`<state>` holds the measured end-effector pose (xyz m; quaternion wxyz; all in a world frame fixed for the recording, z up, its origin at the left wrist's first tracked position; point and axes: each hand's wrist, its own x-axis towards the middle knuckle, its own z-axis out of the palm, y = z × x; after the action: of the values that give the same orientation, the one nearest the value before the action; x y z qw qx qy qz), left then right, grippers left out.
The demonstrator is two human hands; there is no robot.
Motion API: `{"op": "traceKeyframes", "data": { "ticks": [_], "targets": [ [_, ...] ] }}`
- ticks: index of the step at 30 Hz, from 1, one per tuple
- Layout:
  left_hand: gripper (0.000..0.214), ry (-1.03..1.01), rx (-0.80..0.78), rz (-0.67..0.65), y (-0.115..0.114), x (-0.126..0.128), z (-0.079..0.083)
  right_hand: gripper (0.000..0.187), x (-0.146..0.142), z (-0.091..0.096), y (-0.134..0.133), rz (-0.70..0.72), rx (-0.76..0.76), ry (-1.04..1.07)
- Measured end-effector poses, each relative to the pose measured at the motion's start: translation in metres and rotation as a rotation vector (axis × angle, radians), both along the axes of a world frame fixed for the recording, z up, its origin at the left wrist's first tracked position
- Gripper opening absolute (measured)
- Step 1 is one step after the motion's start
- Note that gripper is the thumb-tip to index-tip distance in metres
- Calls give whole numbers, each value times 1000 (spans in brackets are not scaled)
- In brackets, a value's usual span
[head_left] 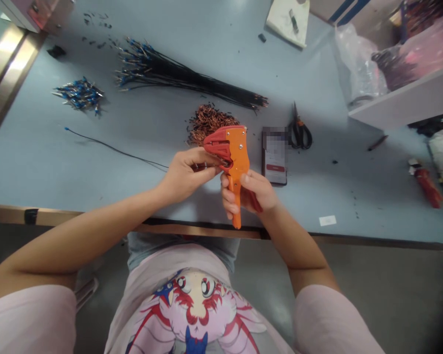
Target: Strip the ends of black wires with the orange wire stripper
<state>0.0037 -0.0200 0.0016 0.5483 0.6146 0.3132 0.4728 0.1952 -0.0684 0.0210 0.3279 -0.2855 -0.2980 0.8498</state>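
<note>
The orange wire stripper (233, 152) is held in the air above the worktop (317, 196). It looks light and stiff, and its long handle (237, 206) is the natural place to take hold. The right hand (253, 194) has its fingers (227, 196) closed firmly around this handle. The left hand (186, 177) is near the red head (217, 145) of the stripper, and its fingers (203, 157) pinch what seems to be a thin black wire (118, 150) — soft, and maybe easy to slip. Just beyond the stripper lies a heap of copper wire scraps (208, 123); to its right are a smartphone (275, 162) and black-handled scissors (300, 132).
</note>
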Motion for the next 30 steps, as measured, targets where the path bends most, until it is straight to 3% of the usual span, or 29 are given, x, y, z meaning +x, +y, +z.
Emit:
{"op": "traceKeyframes", "data": {
  "ticks": [14,30],
  "targets": [
    [11,-2,-11,-32,-2,-1,1,38,-3,1,-1,25,-20,7],
    [17,99,48,42,-3,-1,2,40,3,-7,4,78,-63,95]
  ]
}}
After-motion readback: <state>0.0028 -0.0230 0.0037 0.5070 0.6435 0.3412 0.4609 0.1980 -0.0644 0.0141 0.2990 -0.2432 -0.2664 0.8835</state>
